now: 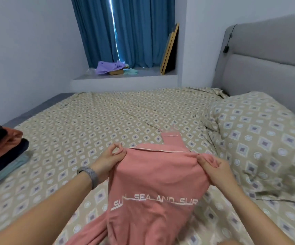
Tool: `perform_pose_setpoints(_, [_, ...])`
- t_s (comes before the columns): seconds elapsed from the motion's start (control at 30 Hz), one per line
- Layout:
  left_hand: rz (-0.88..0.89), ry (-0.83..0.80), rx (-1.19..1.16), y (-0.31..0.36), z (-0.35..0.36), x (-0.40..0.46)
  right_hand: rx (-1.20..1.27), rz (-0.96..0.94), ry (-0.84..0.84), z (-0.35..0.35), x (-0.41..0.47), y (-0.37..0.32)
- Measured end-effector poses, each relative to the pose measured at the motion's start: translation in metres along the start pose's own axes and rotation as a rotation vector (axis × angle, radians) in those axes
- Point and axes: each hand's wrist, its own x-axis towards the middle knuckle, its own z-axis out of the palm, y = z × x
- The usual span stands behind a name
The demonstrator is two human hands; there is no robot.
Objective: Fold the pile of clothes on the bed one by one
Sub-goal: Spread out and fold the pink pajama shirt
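Both hands hold one pink garment [153,188] by its upper edge: the left hand [107,160] pinches the left corner of this edge between thumb and fingers, and the right hand [212,167] has its fingers curled around the right corner, with cloth bunched inside them. On the left wrist sits a grey band [90,175]. From the head view, the garment is stretched between the two hands and hangs down toward the camera, above the bed [93,121], with its lower part reaching the bottom of the picture. White letters run across its front, reading roughly "SUN SEA AND SUR", and a thin white piping follows the top edge. One sleeve with a white-trimmed cuff [171,137] lies on the sheet behind the garment, pointing away from the person. The bed has a beige sheet with a pattern of diamonds and circles, and a pillow [259,138] in the same cloth lies at the right, next to a grey padded headboard [266,64]. At the left edge of the bed lies a pile of clothes [0,147] in dark, orange and pale green colours. Farther back, blue curtains [125,29] hang over a window ledge [125,78], where a purple cloth [107,67] lies and flat framed boards [169,50] lean against the wall.
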Motion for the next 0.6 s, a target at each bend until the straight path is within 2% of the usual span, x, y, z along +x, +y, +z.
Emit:
perform_pose_setpoints(0.1, [0.066,-0.066,0.412,0.049,-0.016,-0.027,-0.111,-0.157,-0.09,-0.021,-0.014,-0.056])
perform_pose_setpoints(0.2, [0.136,0.009,0.822,0.102,-0.028,-0.064,-0.266,-0.326,-0.114,-0.044,-0.036,-0.096])
perform_pose_setpoints(0.3, [0.139,-0.02,1.148,0.146,-0.036,-0.113,-0.361,-0.382,-0.169,-0.068,-0.068,-0.124])
perform_pose_setpoints(0.37, [0.155,0.004,1.195,0.167,-0.04,-0.143,-0.351,-0.457,-0.193,-0.082,-0.093,-0.147])
perform_pose_setpoints(0.43, [0.201,0.042,1.122,0.187,-0.043,-0.172,-0.368,-0.508,-0.153,-0.093,-0.11,-0.168])
perform_pose_setpoints(0.6, [0.401,0.107,0.693,0.24,-0.036,-0.226,-0.392,-0.644,-0.175,-0.133,-0.138,-0.243])
